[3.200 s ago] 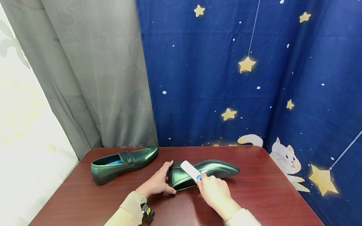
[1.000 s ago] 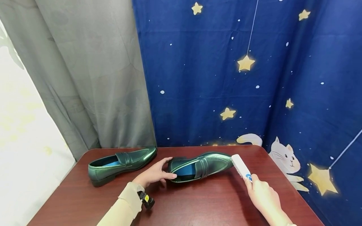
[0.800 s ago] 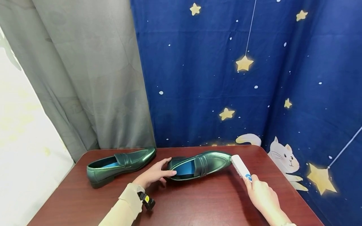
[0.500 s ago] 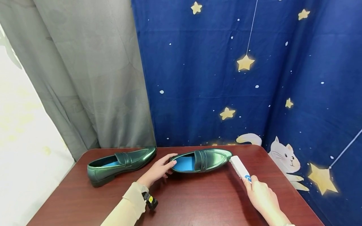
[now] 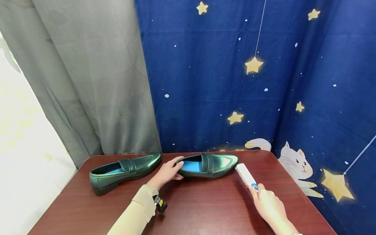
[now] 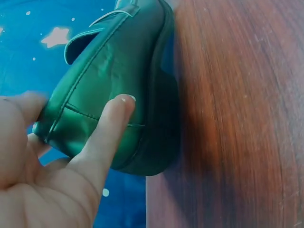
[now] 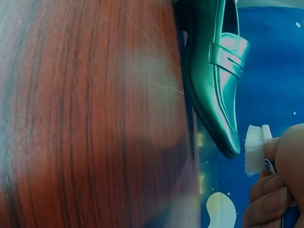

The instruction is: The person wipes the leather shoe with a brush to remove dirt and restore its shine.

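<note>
At the back of the table, a green loafer (image 5: 224,162) with a blue insole sits sole down, toe to the right. My left hand (image 5: 168,172) grips it by the heel; in the left wrist view the thumb (image 6: 111,118) lies along the heel's side and the other fingers are partly hidden. My right hand (image 5: 269,203) holds a white brush (image 5: 246,173) by its handle, just right of the toe. The right wrist view shows the brush's white bristles (image 7: 254,151) apart from the loafer (image 7: 204,80).
A second green loafer (image 5: 141,165) stands at the back left of the reddish-brown table (image 5: 199,209), toe to the right. Behind the table hang a grey curtain (image 5: 97,65) and a blue star-patterned curtain (image 5: 205,71).
The loafer, tilted on its side earlier, now sits upright and farther back, the left hand moving with it. The brush went from over the loafer to the right, past its toe.
</note>
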The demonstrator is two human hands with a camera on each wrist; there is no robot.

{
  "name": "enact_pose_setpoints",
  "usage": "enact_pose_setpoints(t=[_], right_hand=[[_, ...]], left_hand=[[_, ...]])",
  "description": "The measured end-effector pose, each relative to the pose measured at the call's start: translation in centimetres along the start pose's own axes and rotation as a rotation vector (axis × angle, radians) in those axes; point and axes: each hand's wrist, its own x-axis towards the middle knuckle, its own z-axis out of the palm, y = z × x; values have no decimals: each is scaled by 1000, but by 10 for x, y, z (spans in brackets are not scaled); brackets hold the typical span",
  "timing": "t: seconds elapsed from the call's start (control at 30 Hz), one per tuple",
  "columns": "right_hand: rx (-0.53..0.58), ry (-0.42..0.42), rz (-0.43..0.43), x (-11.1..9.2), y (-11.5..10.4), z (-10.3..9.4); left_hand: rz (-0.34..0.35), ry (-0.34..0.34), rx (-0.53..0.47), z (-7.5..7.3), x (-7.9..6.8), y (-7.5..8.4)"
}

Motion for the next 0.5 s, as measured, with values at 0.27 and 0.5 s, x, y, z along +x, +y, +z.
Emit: enact_pose_setpoints(t=[0.27,0.5], right_hand=[[-2,-14,7,1,-3,1],[2,-32,3,0,-5,6]], left_hand=[[102,62,330,-4,9,-5],[44,124,201,2,19,-14]])
